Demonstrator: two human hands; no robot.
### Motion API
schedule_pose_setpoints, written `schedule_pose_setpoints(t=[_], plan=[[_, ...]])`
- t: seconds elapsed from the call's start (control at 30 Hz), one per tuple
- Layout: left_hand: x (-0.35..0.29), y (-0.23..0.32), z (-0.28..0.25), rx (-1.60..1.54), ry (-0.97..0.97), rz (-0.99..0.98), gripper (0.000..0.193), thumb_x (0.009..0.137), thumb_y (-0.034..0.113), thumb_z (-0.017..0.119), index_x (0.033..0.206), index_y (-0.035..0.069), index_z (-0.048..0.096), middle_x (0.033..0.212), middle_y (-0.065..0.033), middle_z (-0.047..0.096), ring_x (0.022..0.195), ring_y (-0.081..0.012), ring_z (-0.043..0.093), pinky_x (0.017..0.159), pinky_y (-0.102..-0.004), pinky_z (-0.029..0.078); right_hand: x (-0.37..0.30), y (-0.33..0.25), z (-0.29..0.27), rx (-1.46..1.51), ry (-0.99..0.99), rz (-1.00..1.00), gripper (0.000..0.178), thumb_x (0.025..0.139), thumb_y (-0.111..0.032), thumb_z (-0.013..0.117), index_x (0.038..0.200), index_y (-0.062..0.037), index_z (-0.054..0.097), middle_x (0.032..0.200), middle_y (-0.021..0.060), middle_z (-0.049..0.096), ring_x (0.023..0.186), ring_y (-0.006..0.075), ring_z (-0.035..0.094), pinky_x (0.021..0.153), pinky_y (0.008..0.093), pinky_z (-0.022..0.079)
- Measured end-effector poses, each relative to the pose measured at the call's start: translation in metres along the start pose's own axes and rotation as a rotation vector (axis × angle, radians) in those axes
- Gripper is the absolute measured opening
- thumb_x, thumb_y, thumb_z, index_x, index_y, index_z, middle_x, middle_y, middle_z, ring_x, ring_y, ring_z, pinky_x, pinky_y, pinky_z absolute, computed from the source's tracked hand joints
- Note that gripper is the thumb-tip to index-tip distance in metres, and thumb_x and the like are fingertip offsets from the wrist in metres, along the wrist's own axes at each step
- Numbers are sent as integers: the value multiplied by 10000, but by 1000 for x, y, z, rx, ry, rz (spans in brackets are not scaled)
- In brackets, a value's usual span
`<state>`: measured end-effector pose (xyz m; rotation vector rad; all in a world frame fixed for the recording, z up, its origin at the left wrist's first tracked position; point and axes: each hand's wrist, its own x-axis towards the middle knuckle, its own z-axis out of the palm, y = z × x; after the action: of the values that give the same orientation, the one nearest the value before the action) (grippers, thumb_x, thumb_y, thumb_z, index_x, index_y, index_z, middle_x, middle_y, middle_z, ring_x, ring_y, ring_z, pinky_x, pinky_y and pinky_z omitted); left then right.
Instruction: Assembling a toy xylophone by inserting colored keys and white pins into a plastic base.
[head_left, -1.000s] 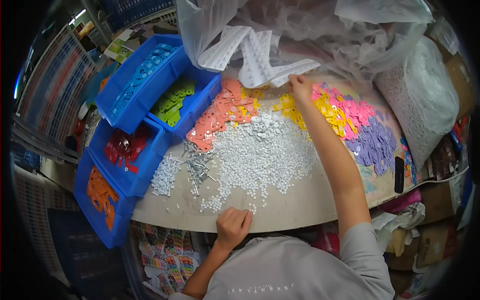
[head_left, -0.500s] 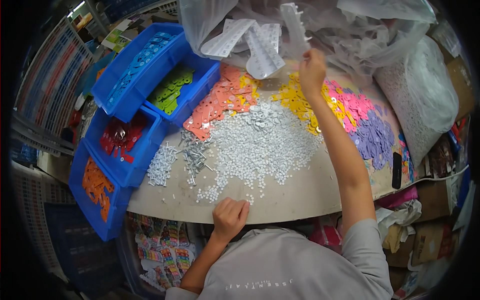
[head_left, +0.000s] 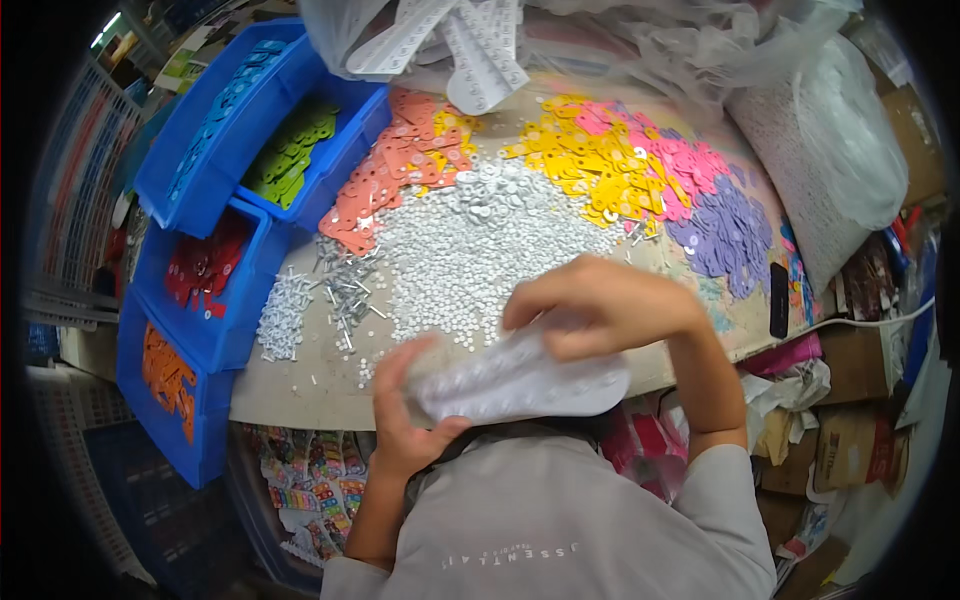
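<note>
A long white plastic board [head_left: 530, 385] with a rounded end and rows of small raised bumps is held over the table's front edge. My left hand [head_left: 405, 420] grips its left end, thumb along the lower edge and blurred fingers at the upper side. Bent over the upper edge, my right hand [head_left: 605, 310] closes on the board's right part; some fingertips are hidden. Just beyond both hands spreads a heap of small white round pieces [head_left: 450, 265]. Similar white boards [head_left: 480, 60] lie stacked at the back on clear plastic.
Blue bins [head_left: 228, 345] at the left hold blue, green, red and orange pieces. Metal pins [head_left: 285, 315] lie beside them. Coral [head_left: 390, 160], yellow [head_left: 575, 155], pink [head_left: 690, 165] and purple tags [head_left: 725, 240] ring the heap. A full clear sack [head_left: 810, 150] and a black phone-like object [head_left: 779, 300] are at the right.
My right hand has come from the back of the table toward me, bringing the white board. The left hand has opened from a loose fist and taken the board's left end.
</note>
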<state>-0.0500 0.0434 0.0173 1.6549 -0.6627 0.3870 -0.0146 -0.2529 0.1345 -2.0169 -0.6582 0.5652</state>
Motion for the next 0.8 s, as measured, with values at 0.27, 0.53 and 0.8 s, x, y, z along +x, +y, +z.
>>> schedule_pose_setpoints(t=[0.27,0.53,0.8], plan=[[-14,-2,22,-154,-497,-814,472,854,19,783,1263,-25,553,1032,-73,583,939,-167,703,774,-266,571,1,60,59,-28,321,-69,300,886,-149,688,1154,-28,634,1144,156,670,1072,306,642,950,406,500],[-18,-19,50,-509,-133,-952,443,921,-68,671,1312,-54,463,1166,-124,605,1000,-166,682,789,-270,584,-80,151,49,-474,1330,515,142,938,-84,654,1046,3,684,927,140,708,843,224,676,760,339,521],[-12,-10,66,437,-286,-459,522,935,106,652,1397,-22,447,1027,-153,624,944,-312,702,722,-381,573,-83,163,40,-461,1313,714,189,954,-195,654,966,-7,637,845,162,686,739,295,662,688,406,511]])
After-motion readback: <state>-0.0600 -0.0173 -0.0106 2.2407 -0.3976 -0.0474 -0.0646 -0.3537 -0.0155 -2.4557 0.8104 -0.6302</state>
